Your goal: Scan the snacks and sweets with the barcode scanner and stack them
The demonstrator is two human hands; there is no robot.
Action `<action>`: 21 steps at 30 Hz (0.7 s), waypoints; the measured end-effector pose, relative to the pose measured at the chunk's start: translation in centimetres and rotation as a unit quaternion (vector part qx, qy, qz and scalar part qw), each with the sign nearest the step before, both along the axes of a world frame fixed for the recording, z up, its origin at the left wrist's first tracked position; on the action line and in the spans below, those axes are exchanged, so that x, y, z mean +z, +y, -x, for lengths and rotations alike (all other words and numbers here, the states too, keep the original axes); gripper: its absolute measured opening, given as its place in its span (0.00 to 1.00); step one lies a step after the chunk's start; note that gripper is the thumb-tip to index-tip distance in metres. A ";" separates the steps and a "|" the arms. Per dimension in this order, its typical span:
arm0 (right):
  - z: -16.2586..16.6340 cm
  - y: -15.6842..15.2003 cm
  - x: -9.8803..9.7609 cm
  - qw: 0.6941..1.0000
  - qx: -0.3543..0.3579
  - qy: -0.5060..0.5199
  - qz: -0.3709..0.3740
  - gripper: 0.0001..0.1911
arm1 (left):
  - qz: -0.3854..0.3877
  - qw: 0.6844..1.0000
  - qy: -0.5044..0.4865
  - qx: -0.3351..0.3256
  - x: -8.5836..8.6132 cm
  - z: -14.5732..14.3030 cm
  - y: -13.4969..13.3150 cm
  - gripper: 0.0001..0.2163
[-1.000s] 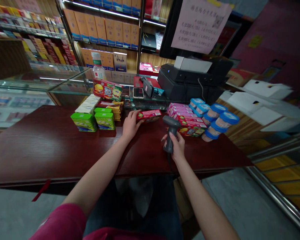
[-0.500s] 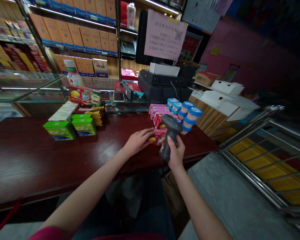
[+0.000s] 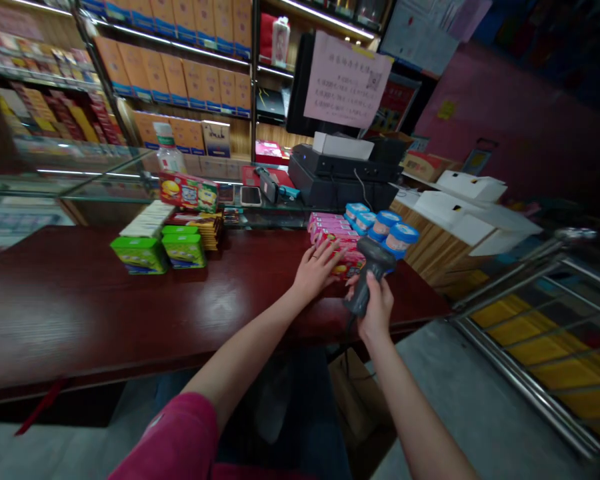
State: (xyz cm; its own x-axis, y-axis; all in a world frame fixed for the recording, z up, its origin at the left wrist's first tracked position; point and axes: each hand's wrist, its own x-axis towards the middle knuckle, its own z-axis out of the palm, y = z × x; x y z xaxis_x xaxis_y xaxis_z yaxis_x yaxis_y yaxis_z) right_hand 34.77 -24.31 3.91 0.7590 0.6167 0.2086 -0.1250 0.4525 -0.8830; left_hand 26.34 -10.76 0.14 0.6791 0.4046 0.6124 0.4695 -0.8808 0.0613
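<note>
My right hand (image 3: pixel 377 308) grips a dark barcode scanner (image 3: pixel 367 270) by its handle, its head aimed at the pile of red and pink snack boxes (image 3: pixel 336 235) on the dark red wooden counter (image 3: pixel 130 307). My left hand (image 3: pixel 316 270) lies flat with fingers spread against the near red box (image 3: pixel 347 265) at the front of that pile. Just right of the boxes stand several blue-lidded tubs (image 3: pixel 393 230), stacked.
Two green tins (image 3: pixel 160 250), white packs and orange packs sit at the counter's left. Behind them a glass case holds a red snack box (image 3: pixel 189 191), a water bottle (image 3: pixel 167 150) and phones. A black till and printer (image 3: pixel 345 175) stand behind. Steel rails (image 3: pixel 530 320) run at right.
My left hand carried a red box from the counter's middle to the pile at right and now rests against it. The scanner followed to the right. The view swung right, then slightly back.
</note>
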 end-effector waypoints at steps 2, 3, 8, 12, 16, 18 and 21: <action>1.2 1.1 -0.2 0.999 0.033 0.018 -0.007 0.24 | -0.008 1.000 0.002 0.017 0.9 1.9 0.6 0.33; 1.9 1.8 -0.4 0.998 0.053 0.026 -0.010 0.24 | -0.011 0.999 -0.003 0.036 1.6 3.3 1.2 0.33; 6.3 7.0 -2.0 0.972 0.226 0.065 0.001 0.26 | -0.014 0.979 -0.038 0.201 6.9 13.5 7.2 0.29; 10.2 11.7 -3.4 0.933 0.342 0.103 0.033 0.22 | 0.003 0.951 -0.001 0.308 10.7 23.0 13.3 0.33; 12.2 14.0 -4.8 0.936 0.335 0.102 0.043 0.20 | 0.031 0.932 0.049 0.356 12.5 30.5 17.9 0.34; 12.2 14.1 -5.3 0.939 0.331 0.087 0.038 0.20 | 0.049 0.930 0.074 0.357 12.7 32.7 19.4 0.35; 11.6 13.8 -5.6 0.937 0.341 0.069 0.043 0.23 | 0.068 0.930 0.084 0.351 12.5 33.8 20.7 0.38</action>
State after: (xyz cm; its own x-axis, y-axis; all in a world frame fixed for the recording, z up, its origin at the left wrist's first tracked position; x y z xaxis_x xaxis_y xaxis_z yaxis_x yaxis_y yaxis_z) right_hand 23.14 -10.47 -1.72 0.1991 0.9779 0.0643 -0.4751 0.1538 -0.8664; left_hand -7.47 9.99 12.66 0.2994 0.8507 0.4321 0.9390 -0.3429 0.0244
